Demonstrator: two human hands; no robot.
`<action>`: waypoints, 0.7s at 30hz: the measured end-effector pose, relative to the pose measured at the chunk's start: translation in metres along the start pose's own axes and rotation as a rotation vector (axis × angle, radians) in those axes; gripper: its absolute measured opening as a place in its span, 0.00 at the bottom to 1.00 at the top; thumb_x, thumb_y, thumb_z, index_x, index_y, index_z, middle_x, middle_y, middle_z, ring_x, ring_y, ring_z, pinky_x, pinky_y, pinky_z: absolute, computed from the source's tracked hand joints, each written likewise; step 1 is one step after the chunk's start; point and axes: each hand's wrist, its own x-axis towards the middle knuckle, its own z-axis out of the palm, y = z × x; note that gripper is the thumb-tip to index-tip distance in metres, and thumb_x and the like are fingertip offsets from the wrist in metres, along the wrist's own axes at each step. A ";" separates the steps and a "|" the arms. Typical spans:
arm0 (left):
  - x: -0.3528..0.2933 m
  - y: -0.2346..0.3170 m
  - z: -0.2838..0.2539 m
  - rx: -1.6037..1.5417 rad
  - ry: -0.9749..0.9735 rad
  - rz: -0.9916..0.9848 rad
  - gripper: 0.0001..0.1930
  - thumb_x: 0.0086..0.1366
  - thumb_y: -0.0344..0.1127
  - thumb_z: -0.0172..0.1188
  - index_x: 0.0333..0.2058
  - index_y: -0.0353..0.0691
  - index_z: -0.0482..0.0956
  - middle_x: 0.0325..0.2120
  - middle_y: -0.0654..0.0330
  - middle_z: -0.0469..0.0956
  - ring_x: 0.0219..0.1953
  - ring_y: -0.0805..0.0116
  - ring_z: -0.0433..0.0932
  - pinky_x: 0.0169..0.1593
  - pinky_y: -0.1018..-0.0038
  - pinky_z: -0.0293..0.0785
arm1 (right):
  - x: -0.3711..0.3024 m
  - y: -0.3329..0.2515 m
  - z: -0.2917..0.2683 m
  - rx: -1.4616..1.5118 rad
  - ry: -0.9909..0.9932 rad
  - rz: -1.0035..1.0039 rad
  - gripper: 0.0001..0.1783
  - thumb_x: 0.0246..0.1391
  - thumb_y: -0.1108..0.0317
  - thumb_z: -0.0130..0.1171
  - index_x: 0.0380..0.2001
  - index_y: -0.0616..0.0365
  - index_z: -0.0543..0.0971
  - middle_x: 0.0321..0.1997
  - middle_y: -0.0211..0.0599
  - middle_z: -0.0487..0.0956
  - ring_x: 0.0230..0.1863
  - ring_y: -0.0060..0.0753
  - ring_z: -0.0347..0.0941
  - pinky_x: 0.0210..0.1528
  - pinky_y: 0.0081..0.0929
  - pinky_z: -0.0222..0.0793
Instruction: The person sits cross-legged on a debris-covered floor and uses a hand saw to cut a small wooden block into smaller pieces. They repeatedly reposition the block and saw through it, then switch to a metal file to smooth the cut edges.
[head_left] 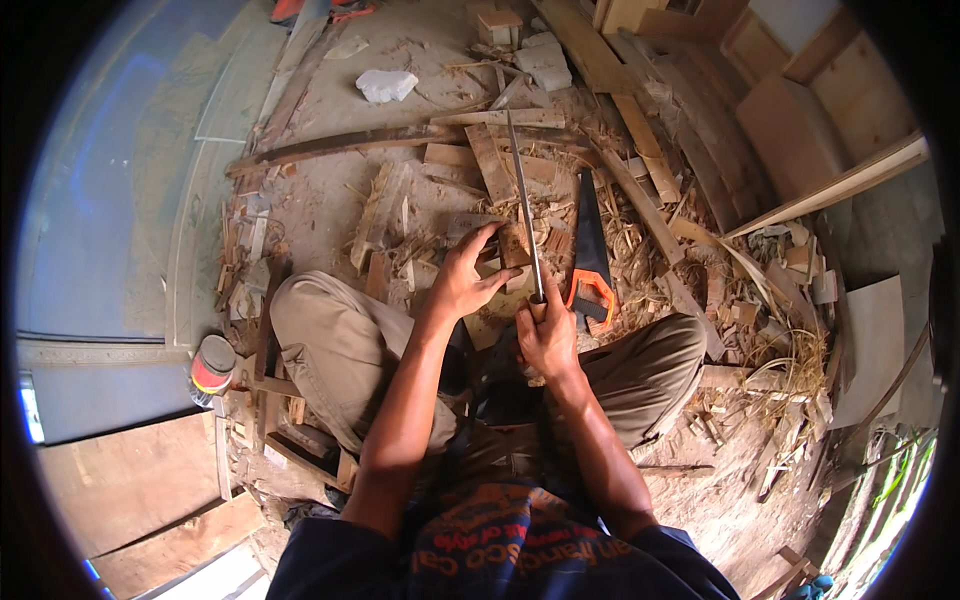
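My right hand (550, 338) is closed round the wooden handle of a long, thin metal blade (522, 190). The blade points away from me and looks edge-on, so whether it is a machete or another tool I cannot tell. Just left of it, my left hand (468, 275) grips a small brown wooden block (515, 245) between thumb and fingers. The blade passes close by the block's right side; contact is unclear. Beneath the block lies a pale piece of wood, partly hidden. To the right, a handsaw (588, 235) with a black blade and an orange-and-black handle rests on the scraps.
Wood offcuts and shavings (640, 220) litter the ground around my folded legs. A long plank (340, 148) crosses ahead, near a white stone-like lump (386, 86). At left stands a can (213, 362). Wooden panels (800, 120) lean at the far right.
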 end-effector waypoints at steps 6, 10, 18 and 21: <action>0.001 0.032 -0.014 0.047 -0.028 0.037 0.37 0.55 0.25 0.72 0.63 0.36 0.66 0.57 0.48 0.73 0.55 0.57 0.78 0.54 0.67 0.79 | -0.003 -0.029 -0.013 -0.010 -0.079 0.127 0.41 0.54 0.75 0.54 0.72 0.58 0.55 0.16 0.46 0.75 0.21 0.44 0.77 0.30 0.35 0.73; -0.002 -0.006 0.006 0.038 0.035 0.022 0.37 0.55 0.31 0.73 0.62 0.35 0.67 0.57 0.43 0.73 0.58 0.47 0.76 0.59 0.62 0.75 | 0.008 -0.014 -0.004 -0.047 -0.070 0.117 0.41 0.54 0.74 0.54 0.72 0.57 0.56 0.17 0.46 0.75 0.21 0.45 0.78 0.29 0.36 0.72; -0.011 0.015 -0.005 0.154 -0.045 0.033 0.37 0.58 0.32 0.73 0.64 0.33 0.65 0.59 0.45 0.72 0.59 0.55 0.75 0.60 0.66 0.73 | -0.009 0.000 -0.003 -0.026 -0.098 0.165 0.37 0.57 0.77 0.53 0.70 0.66 0.57 0.19 0.29 0.74 0.21 0.18 0.74 0.26 0.24 0.71; -0.008 0.008 0.012 0.206 0.009 0.076 0.37 0.58 0.39 0.72 0.63 0.35 0.66 0.58 0.41 0.72 0.60 0.43 0.73 0.61 0.58 0.71 | -0.012 0.006 -0.013 0.046 -0.058 0.144 0.36 0.58 0.76 0.52 0.69 0.68 0.57 0.17 0.27 0.72 0.21 0.17 0.73 0.27 0.23 0.72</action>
